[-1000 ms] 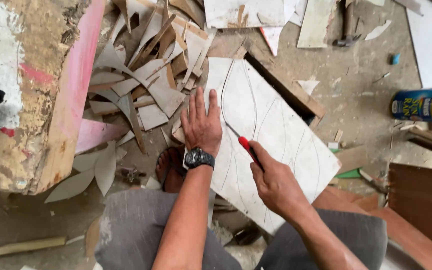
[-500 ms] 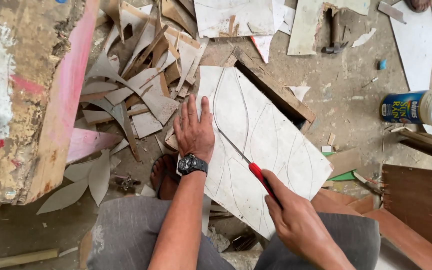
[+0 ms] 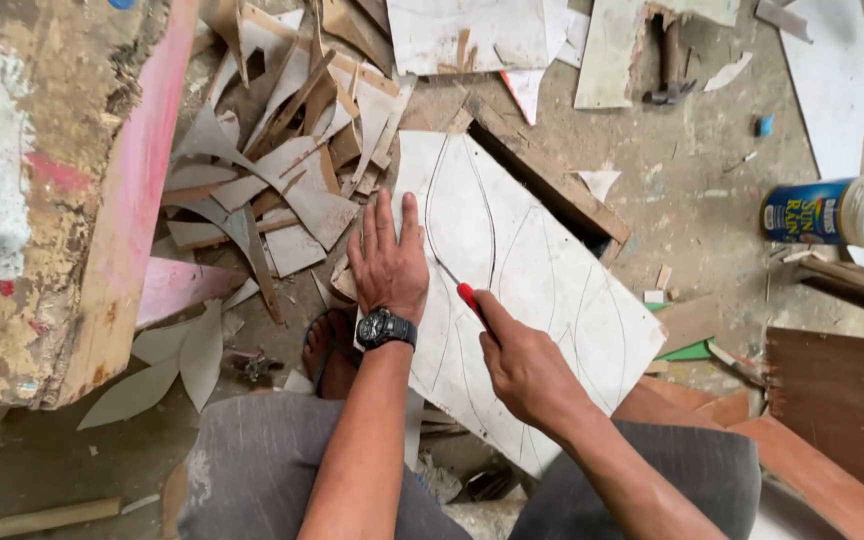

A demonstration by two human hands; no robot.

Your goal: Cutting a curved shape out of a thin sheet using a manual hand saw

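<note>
Head view, looking down at a seated person's lap and the workshop floor. A pale rectangular laminate sheet marked with curved leaf-shaped pencil outlines [image 3: 542, 300] lies flat on the floor ahead of the knees, its long axis running from far left to near right. The left hand [image 3: 389, 262], fingers spread and palm flat, presses on the sheet's left edge, apparently to keep it from sliding. The right hand [image 3: 524, 365] is curled in a fist-like grip around a red-handled scoring knife [image 3: 464, 293]; the tool's long axis slants from the near-right grip to the far-left tip, which meets the sheet just beside the left thumb, on or near one drawn curve. A black wristwatch [image 3: 385, 328] sits on the left wrist. A heap of offcut laminate scraps [image 3: 282, 170] lies to the far left, a blue-labelled tin can on its side [image 3: 832, 212] to the right, and a hammer [image 3: 669, 65] at the far edge.
</note>
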